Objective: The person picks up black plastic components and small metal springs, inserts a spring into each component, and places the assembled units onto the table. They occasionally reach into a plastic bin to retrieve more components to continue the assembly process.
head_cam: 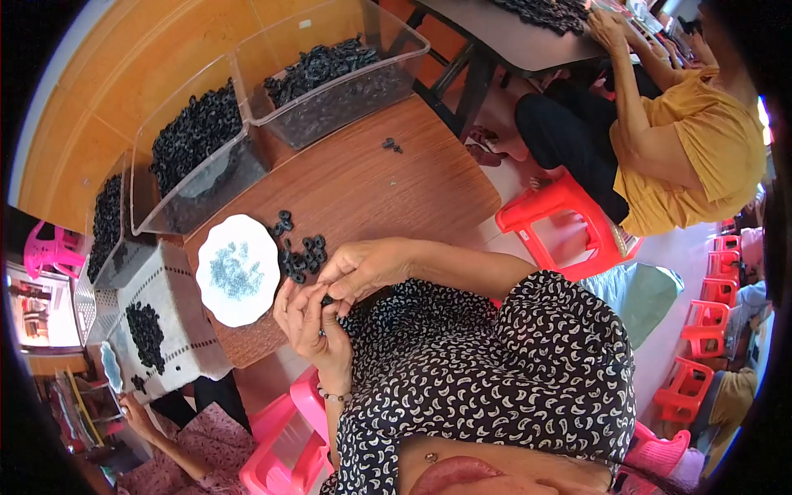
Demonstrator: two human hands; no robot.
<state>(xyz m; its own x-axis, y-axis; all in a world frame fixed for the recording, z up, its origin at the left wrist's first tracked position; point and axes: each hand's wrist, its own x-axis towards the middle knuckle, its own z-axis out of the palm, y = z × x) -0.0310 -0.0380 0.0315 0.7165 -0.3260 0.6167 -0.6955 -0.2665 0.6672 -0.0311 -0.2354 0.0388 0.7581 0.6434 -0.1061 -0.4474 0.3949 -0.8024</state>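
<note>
Just past the table's near edge, my left hand, with a beaded bracelet at the wrist, holds a small black ring-like piece in its fingers. My right hand meets it from the right, its thumb and fingertips at the same piece; what lies between the fingertips is too small to tell. Close beyond the hands lies a loose cluster of black ring-like pieces on the brown wooden table. To their left stands a white scalloped plate with many tiny pale blue-grey bits on it.
Clear plastic bins of black pieces stand along the far side. A few pieces lie farther right. At left, another person's hand is by a cloth-covered surface. A person in yellow sits at right, near a red stool.
</note>
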